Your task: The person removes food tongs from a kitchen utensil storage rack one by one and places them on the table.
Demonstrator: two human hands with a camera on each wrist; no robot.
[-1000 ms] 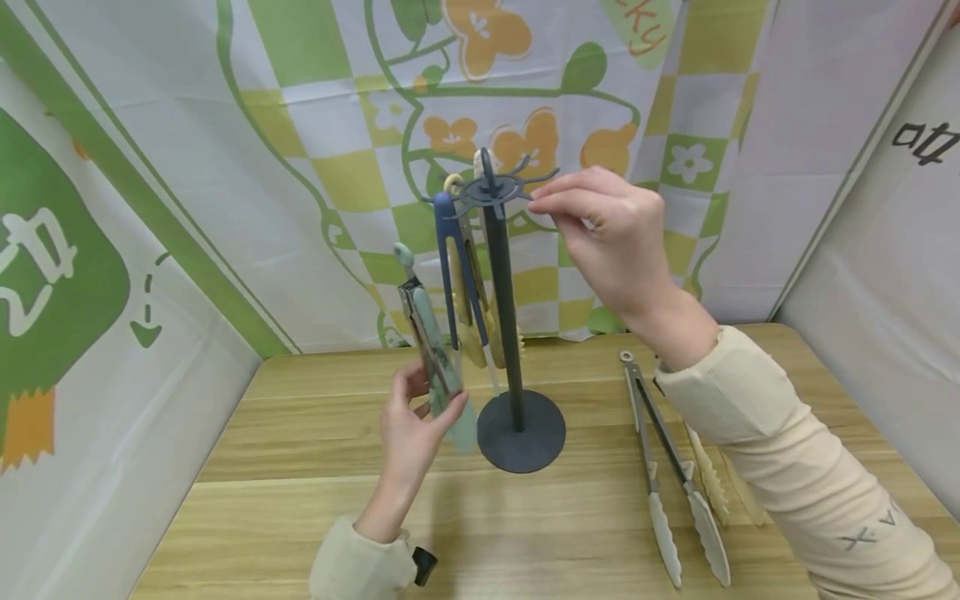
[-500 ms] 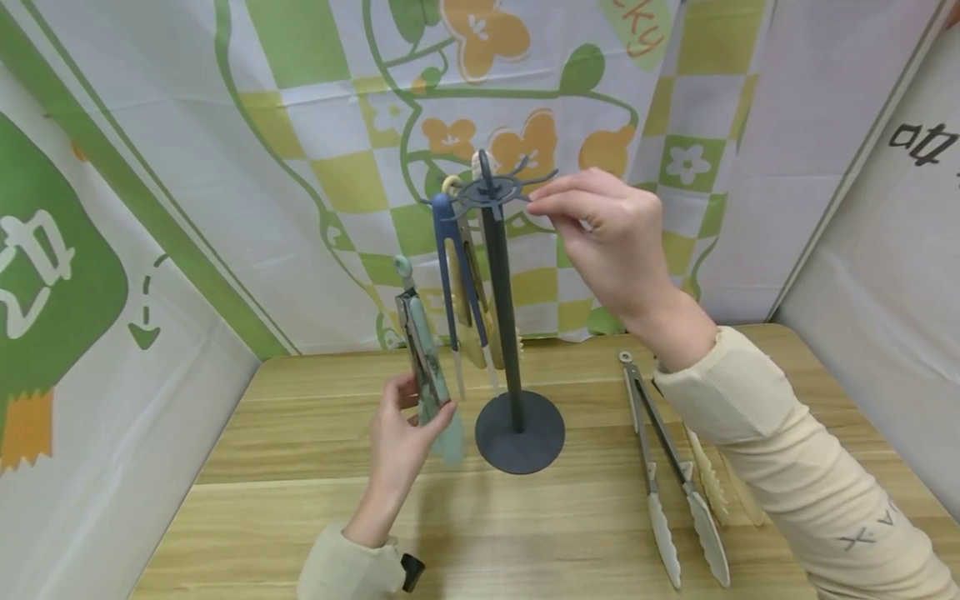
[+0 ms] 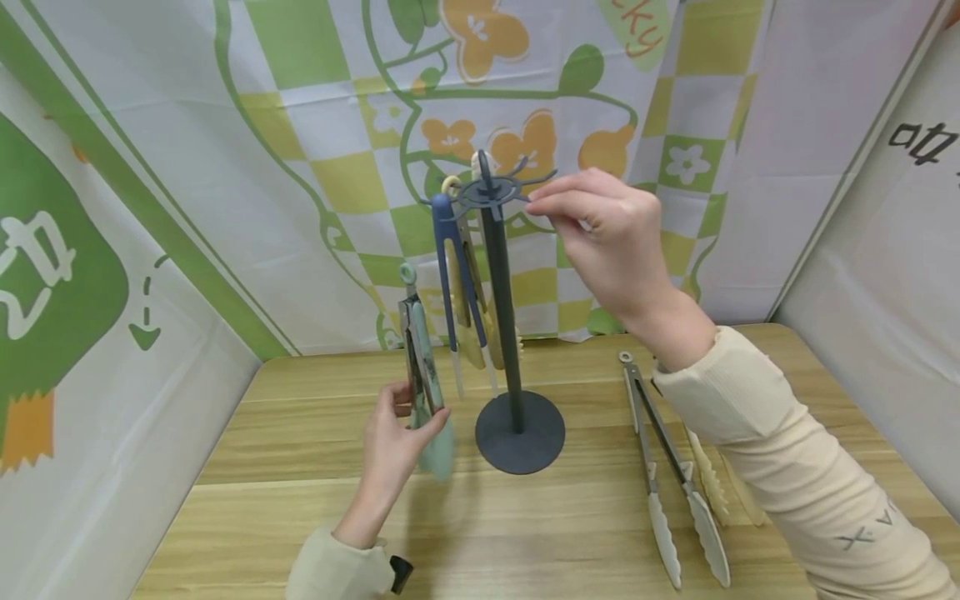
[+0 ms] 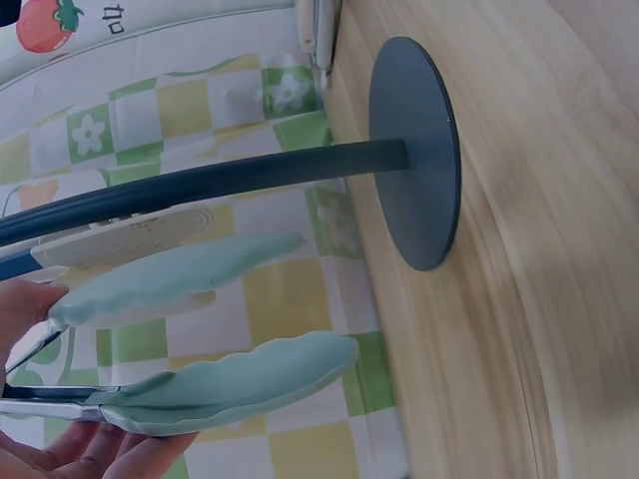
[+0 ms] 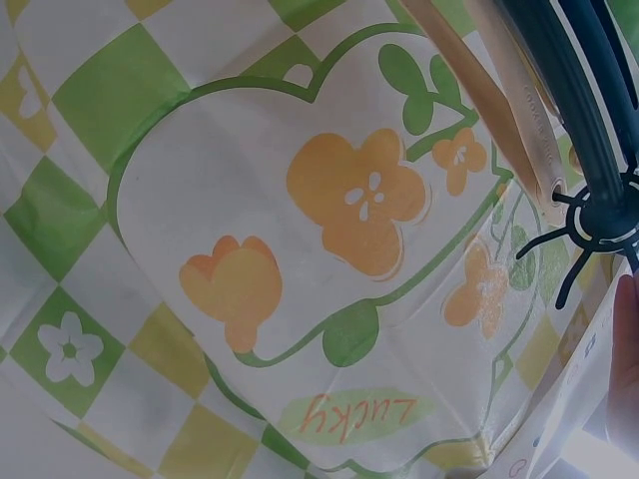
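My left hand point(image 3: 390, 450) grips a pair of mint-green tongs point(image 3: 422, 342) around the lower part, ring end up, left of the dark utensil stand point(image 3: 517, 437). Its two scalloped green heads point(image 4: 240, 384) stand slightly apart in the left wrist view, clear of the stand's pole point(image 4: 250, 175). At the stand's top, my right hand point(image 3: 611, 225) pinches the tip of one hook between thumb and fingers. Blue tongs point(image 3: 444, 229) hang from a hook on the left side, with yellowish tongs point(image 3: 471, 342) behind them. Only a sliver of the right hand point(image 5: 626, 359) shows in the right wrist view.
White-headed metal tongs point(image 3: 663, 467) lie spread on the wooden table point(image 3: 525, 533) at the right. Beside them are cream-coloured tongs point(image 3: 708, 479), partly under the right sleeve. A patterned cloth point(image 3: 337, 125) hangs behind the table, with printed panels at both sides.
My left hand has moved left and down with the green tongs, away from the stand, and the tongs have turned more upright. The right hand stays at the hook.
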